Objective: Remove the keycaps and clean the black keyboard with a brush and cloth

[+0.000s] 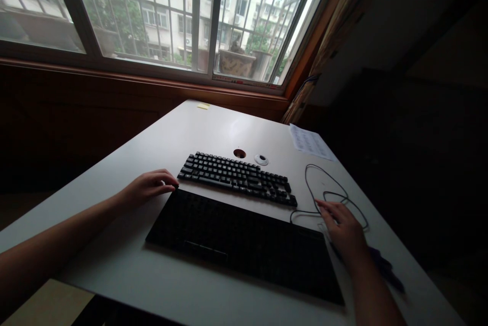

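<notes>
A black keyboard (236, 176) with raised keys lies slanted on the white desk. In front of it is a wide, flat black panel (244, 239) with a glossy dark surface. My left hand (150, 186) is at the panel's far left corner, close to the keyboard's left end. Its fingers are curled, with a tiny dark bit at the fingertips that I cannot make out. Beyond the panel's right end, my right hand (341, 227) has thumb and forefinger together on a thin black cable (331, 178). That cable loops over the desk and runs to the panel's far edge.
A dark purplish object (385, 267) lies partly hidden behind my right wrist. Behind the keyboard are a round desk hole (240, 153) and a white ring cover (261, 159). Printed paper (310, 142) rests by the right edge, and a yellow note (203, 106) at the far corner.
</notes>
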### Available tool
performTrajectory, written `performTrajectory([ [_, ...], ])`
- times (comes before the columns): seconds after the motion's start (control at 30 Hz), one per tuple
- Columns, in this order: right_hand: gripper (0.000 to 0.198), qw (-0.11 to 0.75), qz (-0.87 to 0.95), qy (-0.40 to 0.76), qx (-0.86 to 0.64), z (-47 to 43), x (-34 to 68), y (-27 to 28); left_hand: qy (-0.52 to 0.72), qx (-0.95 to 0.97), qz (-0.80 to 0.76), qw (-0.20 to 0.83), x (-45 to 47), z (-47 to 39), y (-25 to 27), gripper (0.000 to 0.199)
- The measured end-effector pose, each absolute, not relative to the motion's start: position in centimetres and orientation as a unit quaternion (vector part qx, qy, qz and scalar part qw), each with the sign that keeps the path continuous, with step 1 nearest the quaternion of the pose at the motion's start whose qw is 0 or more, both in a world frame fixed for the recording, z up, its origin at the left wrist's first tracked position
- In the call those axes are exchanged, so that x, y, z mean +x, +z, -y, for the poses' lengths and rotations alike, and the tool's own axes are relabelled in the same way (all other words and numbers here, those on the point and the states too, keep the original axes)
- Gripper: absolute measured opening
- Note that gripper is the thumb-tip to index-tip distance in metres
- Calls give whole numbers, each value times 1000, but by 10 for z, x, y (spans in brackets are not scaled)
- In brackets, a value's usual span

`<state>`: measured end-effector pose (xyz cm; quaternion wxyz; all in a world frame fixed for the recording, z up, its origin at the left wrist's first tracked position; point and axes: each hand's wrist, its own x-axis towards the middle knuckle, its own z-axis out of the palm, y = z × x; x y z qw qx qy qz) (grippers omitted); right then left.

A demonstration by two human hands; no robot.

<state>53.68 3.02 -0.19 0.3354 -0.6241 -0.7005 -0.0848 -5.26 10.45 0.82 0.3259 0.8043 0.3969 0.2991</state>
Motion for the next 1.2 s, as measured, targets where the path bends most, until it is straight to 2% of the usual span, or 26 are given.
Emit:
performTrajectory([
  [1.2,29,326,709,-76,-620,-30,535,-2,270,861,-361,235,-47,-100,9,19],
])
